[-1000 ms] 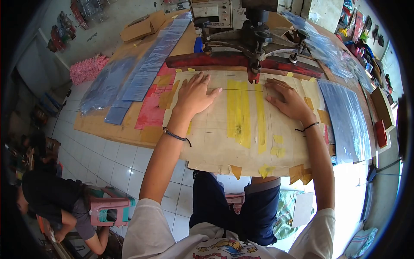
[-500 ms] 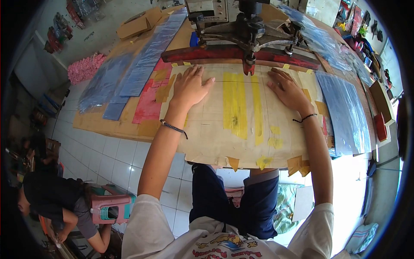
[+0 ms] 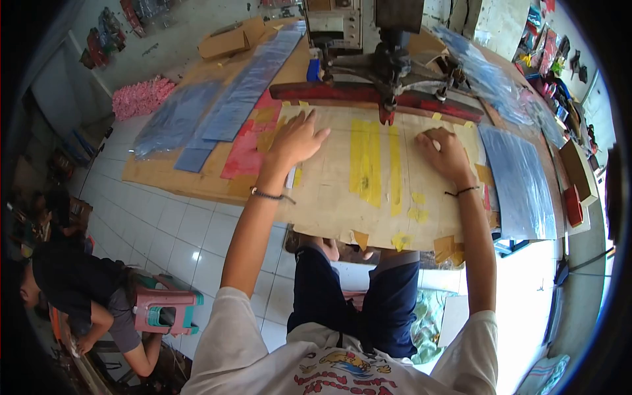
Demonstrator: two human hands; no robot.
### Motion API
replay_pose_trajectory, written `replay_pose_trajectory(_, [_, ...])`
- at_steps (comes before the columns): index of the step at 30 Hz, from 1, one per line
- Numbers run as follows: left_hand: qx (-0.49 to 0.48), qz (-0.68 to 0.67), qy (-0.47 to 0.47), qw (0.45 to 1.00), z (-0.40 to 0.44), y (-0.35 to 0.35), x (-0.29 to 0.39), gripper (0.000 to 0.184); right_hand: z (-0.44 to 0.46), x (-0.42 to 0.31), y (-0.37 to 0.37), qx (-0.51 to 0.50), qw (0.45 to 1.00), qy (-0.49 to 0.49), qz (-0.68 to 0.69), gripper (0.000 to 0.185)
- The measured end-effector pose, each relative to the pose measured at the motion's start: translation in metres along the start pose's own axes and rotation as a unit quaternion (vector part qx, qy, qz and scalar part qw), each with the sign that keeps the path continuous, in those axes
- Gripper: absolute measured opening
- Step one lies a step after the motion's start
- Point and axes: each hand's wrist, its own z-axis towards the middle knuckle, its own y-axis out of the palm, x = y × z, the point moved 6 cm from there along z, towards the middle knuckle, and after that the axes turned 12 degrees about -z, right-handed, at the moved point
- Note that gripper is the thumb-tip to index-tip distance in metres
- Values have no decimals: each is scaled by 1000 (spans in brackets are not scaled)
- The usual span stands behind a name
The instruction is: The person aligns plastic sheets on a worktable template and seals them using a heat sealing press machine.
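Note:
My left hand (image 3: 299,139) rests on the upper left of a tan board (image 3: 322,197), its fingers spread and holding nothing. On the board's right side, my right hand (image 3: 447,157) has its fingers curled in, with nothing visible in them. Yellow tape strips (image 3: 365,161) run down the board's middle, and brown tape pieces (image 3: 445,249) stick to its near edge. Beyond my fingers, a long red bar (image 3: 329,92) hangs from the dark metal head (image 3: 395,66) of a press, above the board's far edge.
Blue plastic-like sheets (image 3: 520,184) lie to the right, with more blue sheets (image 3: 243,92) on the left. An open cardboard box (image 3: 230,39) sits at the back. At lower left, another person (image 3: 79,289) bends over near a pink and green stool (image 3: 168,309).
My right hand's fingers have gone from stretched flat to curled. The board has slid slightly relative to the table, uncovering a small white piece near my left wrist. The view has shifted.

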Motion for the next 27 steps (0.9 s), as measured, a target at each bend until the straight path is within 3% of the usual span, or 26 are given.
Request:
replay_pose_trajectory(4, [-34,-46,11,998,-23,-11,-18,67,-2,-3,-4,13,999,20,41,29])
replay_pose_trajectory(7, [48,-19,92,994,-32,-14,-24,58,-4,-1,-4,16,997,21,69,31])
replay_pose_trajectory(10, [86,-93,90,988,-34,-14,-32,52,-5,1,-4,17,997,27,70,31])
replay_pose_trajectory(13, [63,-81,117,988,-32,-10,-41,51,-6,-1,-5,18,998,22,57,31])
replay_pose_trajectory(19, [107,-114,111,981,-37,-13,-36,45,-7,0,-13,67,996,1,62,29])
replay_pose_trajectory(27, [113,-154,114,975,-41,-23,-28,30,-5,-2,-14,55,998,1,7,28])
